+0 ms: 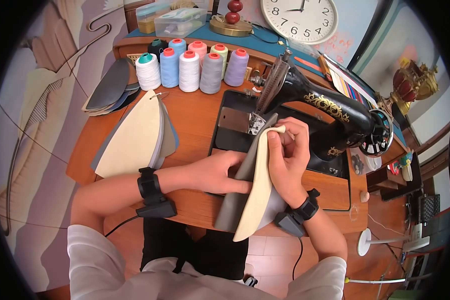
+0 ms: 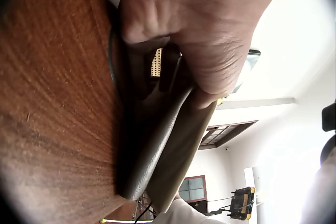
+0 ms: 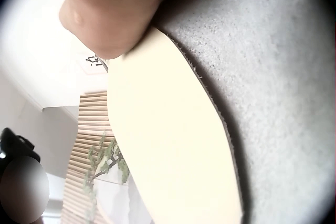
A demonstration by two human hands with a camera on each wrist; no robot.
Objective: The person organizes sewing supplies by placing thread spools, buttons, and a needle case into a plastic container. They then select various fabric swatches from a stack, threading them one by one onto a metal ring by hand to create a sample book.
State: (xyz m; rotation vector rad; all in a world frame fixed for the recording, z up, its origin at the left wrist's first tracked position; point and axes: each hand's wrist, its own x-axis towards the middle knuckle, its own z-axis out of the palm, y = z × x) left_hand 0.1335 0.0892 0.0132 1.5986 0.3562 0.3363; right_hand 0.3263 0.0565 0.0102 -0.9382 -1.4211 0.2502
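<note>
A cream leaf-shaped piece (image 1: 257,192) stands on edge between the hands, with grey pieces (image 1: 230,207) beside it, near the table's front edge. The right hand (image 1: 291,160) pinches its top end between thumb and fingers. From the left, the left hand (image 1: 217,172) grips the grey piece, thumb on the side toward the body; its far fingers are hidden behind the material. In the left wrist view the left hand (image 2: 194,29) holds a grey piece (image 2: 157,145) and a paler one together. The right wrist view shows the cream face (image 3: 168,129) under the right hand (image 3: 113,14).
Behind the hands stands a black sewing machine (image 1: 325,100). A stack of cream and grey panels (image 1: 132,135) lies at left, dark panels (image 1: 110,87) behind it. Several thread spools (image 1: 189,72), plastic boxes (image 1: 180,22) and a clock (image 1: 300,17) are at the back.
</note>
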